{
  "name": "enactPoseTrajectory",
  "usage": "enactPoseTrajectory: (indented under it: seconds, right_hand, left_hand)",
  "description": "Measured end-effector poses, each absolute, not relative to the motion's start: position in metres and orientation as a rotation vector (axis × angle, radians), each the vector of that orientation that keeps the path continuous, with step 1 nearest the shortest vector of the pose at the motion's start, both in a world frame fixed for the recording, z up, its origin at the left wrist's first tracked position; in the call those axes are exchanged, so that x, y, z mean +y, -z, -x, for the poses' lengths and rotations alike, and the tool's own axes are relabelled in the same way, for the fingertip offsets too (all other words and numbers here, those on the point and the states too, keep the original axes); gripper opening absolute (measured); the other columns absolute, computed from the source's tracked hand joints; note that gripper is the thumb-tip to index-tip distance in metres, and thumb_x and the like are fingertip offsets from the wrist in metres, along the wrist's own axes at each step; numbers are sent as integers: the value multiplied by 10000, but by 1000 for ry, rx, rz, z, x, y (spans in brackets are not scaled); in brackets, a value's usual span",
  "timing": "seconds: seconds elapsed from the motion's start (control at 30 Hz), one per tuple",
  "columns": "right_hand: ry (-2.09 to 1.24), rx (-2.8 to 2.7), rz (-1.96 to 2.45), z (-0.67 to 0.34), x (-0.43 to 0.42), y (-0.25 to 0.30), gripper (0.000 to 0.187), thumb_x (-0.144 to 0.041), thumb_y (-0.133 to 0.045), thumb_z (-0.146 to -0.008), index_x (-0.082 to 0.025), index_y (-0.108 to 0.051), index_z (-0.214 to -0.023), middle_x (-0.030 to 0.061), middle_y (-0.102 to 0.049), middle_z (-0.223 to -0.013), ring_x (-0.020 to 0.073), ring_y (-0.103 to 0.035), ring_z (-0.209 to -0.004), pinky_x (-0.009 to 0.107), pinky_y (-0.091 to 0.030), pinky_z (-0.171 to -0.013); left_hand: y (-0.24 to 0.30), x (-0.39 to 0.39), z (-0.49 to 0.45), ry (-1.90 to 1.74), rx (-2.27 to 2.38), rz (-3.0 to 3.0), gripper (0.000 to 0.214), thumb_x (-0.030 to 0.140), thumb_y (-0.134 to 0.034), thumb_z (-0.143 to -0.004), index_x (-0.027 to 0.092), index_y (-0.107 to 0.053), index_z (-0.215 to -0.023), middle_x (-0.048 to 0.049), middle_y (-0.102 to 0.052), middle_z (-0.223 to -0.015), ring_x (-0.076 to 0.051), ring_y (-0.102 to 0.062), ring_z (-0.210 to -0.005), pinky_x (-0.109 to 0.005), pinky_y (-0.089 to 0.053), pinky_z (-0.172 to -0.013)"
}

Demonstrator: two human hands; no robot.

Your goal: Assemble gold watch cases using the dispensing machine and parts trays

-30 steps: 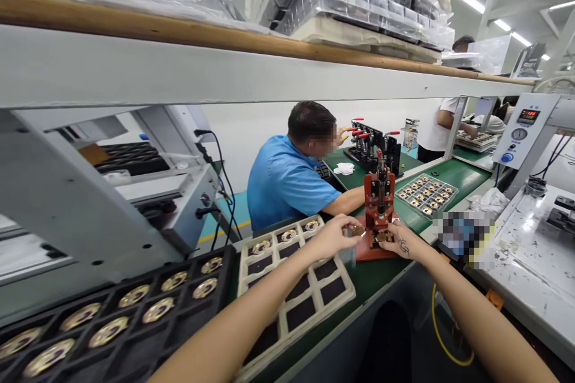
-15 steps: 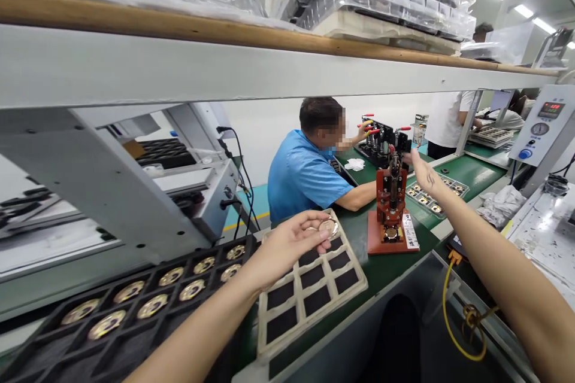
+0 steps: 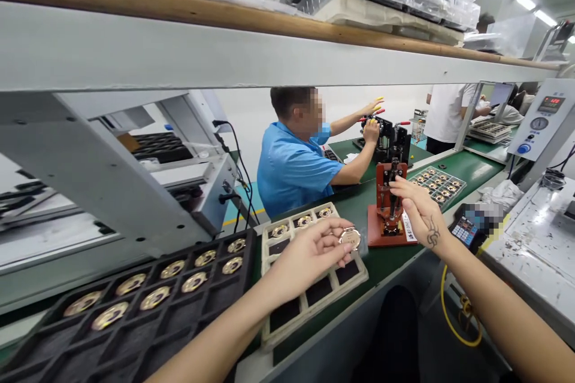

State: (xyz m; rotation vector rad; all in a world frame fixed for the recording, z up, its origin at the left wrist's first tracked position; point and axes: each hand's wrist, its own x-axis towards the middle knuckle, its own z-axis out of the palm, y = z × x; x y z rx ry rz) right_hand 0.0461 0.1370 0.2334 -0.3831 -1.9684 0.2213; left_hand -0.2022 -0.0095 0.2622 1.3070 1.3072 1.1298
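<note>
My left hand point(image 3: 309, 254) pinches a thin gold disc point(image 3: 350, 237) by its rim above the cream tray point(image 3: 314, 305); light, stiff, probably scratch-prone. My right hand point(image 3: 415, 206) grips the red press point(image 3: 387, 206) lever.

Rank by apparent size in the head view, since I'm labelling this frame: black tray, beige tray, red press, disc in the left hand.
1. black tray, though nearest the camera
2. beige tray
3. red press
4. disc, in the left hand

One head-worn camera looks forward and down from just behind the left hand point(image 3: 309, 254) and right hand point(image 3: 420, 212), close, facing across the green bench point(image 3: 381, 263).
</note>
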Motion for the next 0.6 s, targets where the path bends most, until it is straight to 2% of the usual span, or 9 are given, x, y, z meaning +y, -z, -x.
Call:
enactPoseTrajectory:
  seconds: [0.07, 0.1, 0.17, 0.27, 0.43, 0.6]
  right_hand:
    - [-181, -1961, 437, -50, 124, -230, 311, -280, -537, -1113, -217, -697, -1373, 158, -664, -1534, 332, -536, -1517, 569, -407, -1241]
    - [-175, -1937, 470, -52, 114, -229, 301, -273, -576, -1096, -223, -700, -1365, 161, -664, -1521, 338, -548, -1495, 567, -409, -1234]
    - [-295, -1894, 528, -55, 90, -228, 243, -265, -596, -1088, -239, -728, -1290, 139, -739, -1353, 312, -661, -1325, 507, -493, -1141]
    - [-746, -1906, 623, -57, 57, -224, 225, -320, -559, -1119, -238, -754, -1194, 75, -798, -1060, 233, -758, -991, 372, -585, -914]
    - [-1284, -1821, 676, -60, 34, -226, 334, -488, -601, -1090, -206, -779, -1110, 24, -750, -831, 177, -698, -765, 286, -565, -739]
    - [-1477, -1652, 694, -68, 34, -228, 411, -584, -684, -1025, -182, -769, -1021, 14, -715, -749, 147, -635, -669, 261, -524, -648]
  left_hand:
    - [-264, -12, 187, -1121, 1255, -1318, 472, 420, -856, -848, 180, -648, -1197, -27, -743, -922, -172, -722, -765, -322, -606, -744]
    - [-265, -14, 180, -1109, 1233, -1331, 448, 410, -840, -859, 179, -650, -1194, -34, -747, -941, -170, -722, -770, -320, -606, -746]
    - [-265, -19, 168, -1092, 1213, -1387, 388, 376, -800, -888, 181, -657, -1191, -40, -749, -953, -173, -725, -798, -322, -608, -770]
    - [-266, -23, 157, -1101, 1238, -1569, 324, 298, -745, -914, 199, -684, -1217, -38, -743, -978, -180, -723, -846, -325, -601, -801]
    - [-269, -25, 144, -1078, 1205, -1658, 285, 268, -718, -953, 211, -707, -1231, -32, -749, -972, -171, -718, -822, -307, -589, -769]
    - [-269, -21, 139, -1100, 987, -1328, 417, 429, -794, -959, 177, -659, -1262, -5, -711, -894, -167, -749, -764, -309, -621, -742]
